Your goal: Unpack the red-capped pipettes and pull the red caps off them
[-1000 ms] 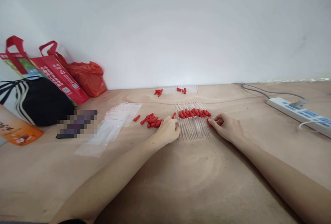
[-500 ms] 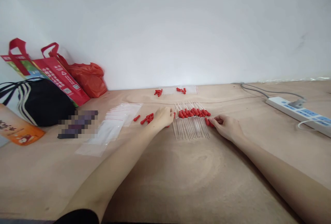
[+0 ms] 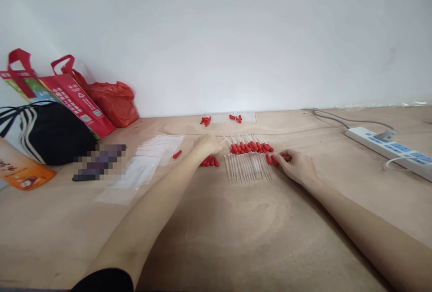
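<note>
Two rows of thin clear tubes lie across the middle of the table. The far row (image 3: 248, 138) has red rubber bulbs (image 3: 251, 147) at its near ends, and the near row of bare clear tubes (image 3: 248, 167) lies in front of it. My left hand (image 3: 207, 143) is closed over a loose pile of red rubber bulbs (image 3: 211, 162) left of the rows. Its fingertips are hidden, so what they grip cannot be made out. At the rows' right end, my right hand (image 3: 299, 166) pinches a red rubber bulb (image 3: 276, 161), beside another one.
Flat clear zip bags (image 3: 145, 163) lie to the left, with a single red bulb (image 3: 177, 154) beside them. Another clear bag (image 3: 221, 118) with red bulbs is near the wall. Carrier bags (image 3: 79, 103) and a black pouch (image 3: 62, 134) stand left; a power strip (image 3: 388, 148) lies right.
My left hand has moved left and slightly away from me, from the rows' left end to over the loose bulbs. Several bulbs beneath it now show. My right hand has hardly moved.
</note>
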Motion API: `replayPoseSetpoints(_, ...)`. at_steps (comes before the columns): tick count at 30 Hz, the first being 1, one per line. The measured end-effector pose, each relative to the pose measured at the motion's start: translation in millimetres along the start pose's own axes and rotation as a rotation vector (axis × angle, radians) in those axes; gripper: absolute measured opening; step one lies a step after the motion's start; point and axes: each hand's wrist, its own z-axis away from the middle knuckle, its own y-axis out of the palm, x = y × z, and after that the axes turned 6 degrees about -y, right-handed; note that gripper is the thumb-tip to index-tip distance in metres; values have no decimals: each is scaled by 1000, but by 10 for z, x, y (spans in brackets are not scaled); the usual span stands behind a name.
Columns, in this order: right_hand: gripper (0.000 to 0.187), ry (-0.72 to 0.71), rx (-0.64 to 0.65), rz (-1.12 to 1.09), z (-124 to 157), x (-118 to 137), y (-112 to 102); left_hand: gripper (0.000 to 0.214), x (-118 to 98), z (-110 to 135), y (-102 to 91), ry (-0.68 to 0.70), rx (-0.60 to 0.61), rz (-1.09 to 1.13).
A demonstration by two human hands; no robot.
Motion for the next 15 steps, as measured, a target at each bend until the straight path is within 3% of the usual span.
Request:
replayPoseSetpoints(4, 28, -16, -3, 2, 11, -1, 14, 32, 166, 92, -170, 42, -108, -141)
replayPoseSetpoints(9, 31, -70, -44, -3, 32, -21, 46, 18, 407, 309, -294, 137, -285, -220)
replayPoseSetpoints(12, 30, -250, -210, 17, 74, 21, 69, 11, 527, 481, -212, 368, -418, -124)
replayPoseSetpoints(15, 29, -534, -429, 66, 154, 132, 80, 13, 597, 618, 10, 595, -446, -27)
